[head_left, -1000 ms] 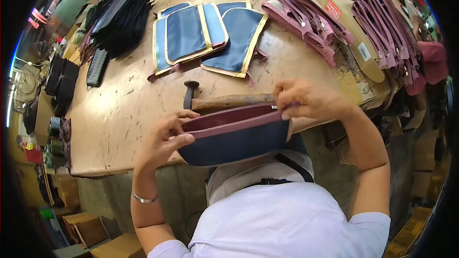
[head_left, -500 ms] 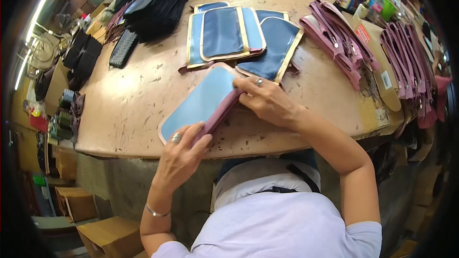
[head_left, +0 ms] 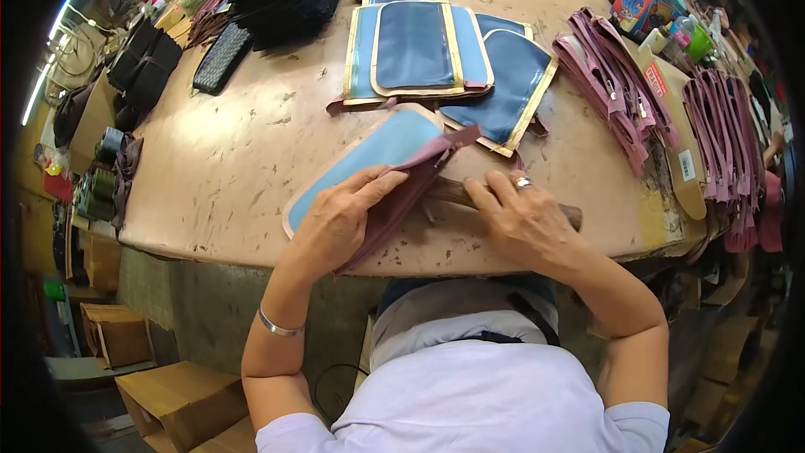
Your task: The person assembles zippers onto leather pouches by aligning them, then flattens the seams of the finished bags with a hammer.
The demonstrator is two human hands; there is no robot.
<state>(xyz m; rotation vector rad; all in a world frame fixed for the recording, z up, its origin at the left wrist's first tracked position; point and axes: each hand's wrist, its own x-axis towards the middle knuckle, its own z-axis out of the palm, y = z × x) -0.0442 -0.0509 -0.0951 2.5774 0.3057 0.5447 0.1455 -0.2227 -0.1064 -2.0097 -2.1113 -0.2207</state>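
Note:
A light blue panel with a pale pink border (head_left: pixel 401 136) lies slanted on the table in front of me. Along its right side a purple zippered strip (head_left: pixel 411 193) stands partly raised and folded. My left hand (head_left: pixel 340 214) has its fingers closed on this strip, over the panel's lower right edge. To its right, my right hand (head_left: pixel 528 220) curls round the wooden handle of what looks like a hammer (head_left: pixel 570 216). The tool's far end is mostly hidden behind the purple strip, with a small grey bit showing.
Navy and light blue panels with yellowish edges (head_left: pixel 419 46) are piled beyond my hands. Purple zippered strips (head_left: pixel 616 84) lie at the right beside cardboard (head_left: pixel 688 172). A black stack (head_left: pixel 289 0) and a dark textured case (head_left: pixel 222 60) sit at the back left.
My right hand has let go of the strip's upper end, moved right and down, and taken hold of the wooden handle. My left hand has slid up along the strip, which now stands more open.

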